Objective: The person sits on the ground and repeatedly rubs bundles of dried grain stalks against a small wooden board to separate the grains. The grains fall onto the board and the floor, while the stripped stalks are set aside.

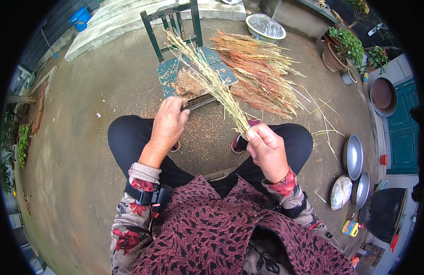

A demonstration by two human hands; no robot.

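Note:
My right hand [267, 147] grips the stem ends of a bundle of pale dried grain stalks [220, 87], which slants up and left over a worn green wooden chair [165, 74]. At the chair's front edge is my left hand [169, 120], fingers partly curled, close to a dark flat piece with a pale metal-like edge [202, 103]. Whether it touches that edge cannot be told. Brown grain or chaff [188, 83] is heaped on the seat, partly behind the bundle. Reddish bits are scattered over the seat and the ground below.
A large pile of reddish seed heads on stalks [258, 74] lies right of the chair. Behind it stands a plastic-covered basin [266, 27]. Metal basins [354, 157], a filled plastic bag [341, 193] and a yellow bottle [350, 228] are at right. Loose stalks [324, 117] litter the concrete.

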